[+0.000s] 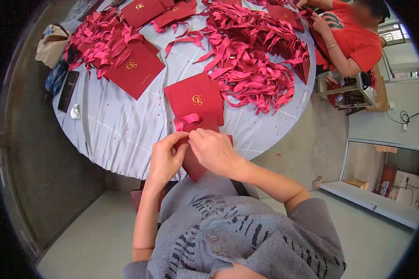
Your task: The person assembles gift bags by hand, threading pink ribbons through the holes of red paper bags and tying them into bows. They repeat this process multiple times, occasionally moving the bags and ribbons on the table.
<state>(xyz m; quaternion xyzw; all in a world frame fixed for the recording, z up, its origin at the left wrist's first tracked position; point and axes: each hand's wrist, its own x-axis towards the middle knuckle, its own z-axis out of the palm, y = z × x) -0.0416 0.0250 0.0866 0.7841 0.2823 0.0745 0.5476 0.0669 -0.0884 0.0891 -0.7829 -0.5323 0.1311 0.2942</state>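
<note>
At the near table edge, my left hand (166,157) and my right hand (215,149) meet with fingertips pinched together. Between them is the pink ribbon (187,122) of a dark red paper bag (193,168), whose lower part hangs toward my lap. The exact spot that the fingertips grip is partly hidden by the fingers. Just beyond lies a red bag with a gold logo (195,98), flat on the table.
A white cloth covers the round table (139,121). Ribboned red bags form a large pile (256,60) and another pile at left (102,42). A dark phone-like object (68,90) lies at the left edge. Across the table, a person in red (354,37) handles bags.
</note>
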